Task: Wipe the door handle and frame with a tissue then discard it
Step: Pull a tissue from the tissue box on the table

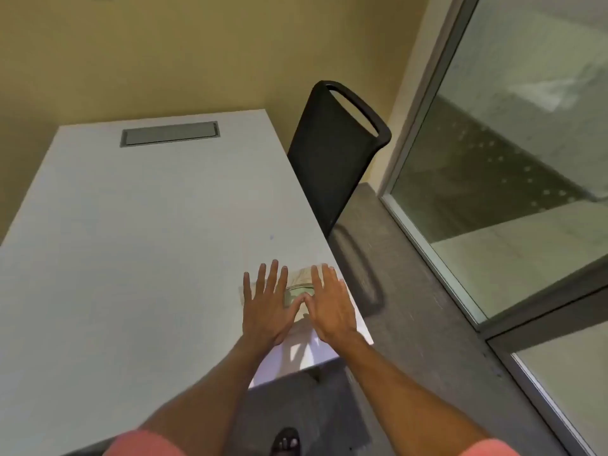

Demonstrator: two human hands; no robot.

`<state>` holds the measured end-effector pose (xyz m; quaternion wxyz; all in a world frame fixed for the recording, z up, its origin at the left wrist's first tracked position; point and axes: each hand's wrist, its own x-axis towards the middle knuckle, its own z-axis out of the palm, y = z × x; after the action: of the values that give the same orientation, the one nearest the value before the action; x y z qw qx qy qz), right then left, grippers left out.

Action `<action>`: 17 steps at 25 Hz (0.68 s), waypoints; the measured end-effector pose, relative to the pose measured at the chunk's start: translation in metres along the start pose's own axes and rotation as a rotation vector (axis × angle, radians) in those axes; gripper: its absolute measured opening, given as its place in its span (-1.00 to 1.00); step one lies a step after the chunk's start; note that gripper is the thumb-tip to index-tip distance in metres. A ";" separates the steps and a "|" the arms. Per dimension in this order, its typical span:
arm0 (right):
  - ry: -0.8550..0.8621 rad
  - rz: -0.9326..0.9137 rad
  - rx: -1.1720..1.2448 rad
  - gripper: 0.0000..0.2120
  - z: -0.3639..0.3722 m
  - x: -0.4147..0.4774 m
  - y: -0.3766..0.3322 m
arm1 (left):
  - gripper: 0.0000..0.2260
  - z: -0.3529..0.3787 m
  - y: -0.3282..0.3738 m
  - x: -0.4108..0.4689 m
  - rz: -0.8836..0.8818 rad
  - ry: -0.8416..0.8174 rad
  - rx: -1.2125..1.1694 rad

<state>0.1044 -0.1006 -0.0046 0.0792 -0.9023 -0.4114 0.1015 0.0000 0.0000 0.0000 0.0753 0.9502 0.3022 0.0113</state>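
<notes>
Hands are lying flat, fingers spread, gripping nothing: the left hand [266, 309] and right hand [330, 307] are pressing on a pale, soft-looking tissue pack [301, 281] near the corner of the smooth white table [131, 241]. They are covering most of it, leaving its shape blurred. A black fabric chair [332, 153] is standing beside the metal-framed glass door [513, 159].
</notes>
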 end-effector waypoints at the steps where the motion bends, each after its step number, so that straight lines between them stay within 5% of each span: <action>1: -0.012 -0.012 0.002 -0.36 0.004 0.000 -0.005 | -0.11 0.004 -0.006 -0.001 -0.019 0.000 0.016; 10: 0.085 -0.119 0.021 -0.69 0.023 0.029 -0.024 | -0.34 0.034 -0.027 -0.001 -0.085 -0.074 0.000; 17: -0.029 -0.152 -0.068 -0.84 0.020 0.052 -0.025 | -0.35 0.053 -0.032 0.005 -0.058 -0.177 -0.028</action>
<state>0.1144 -0.0442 -0.0242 0.0499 -0.8690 -0.4832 0.0942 -0.0107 0.0220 -0.0576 0.1152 0.9372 0.3215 -0.0707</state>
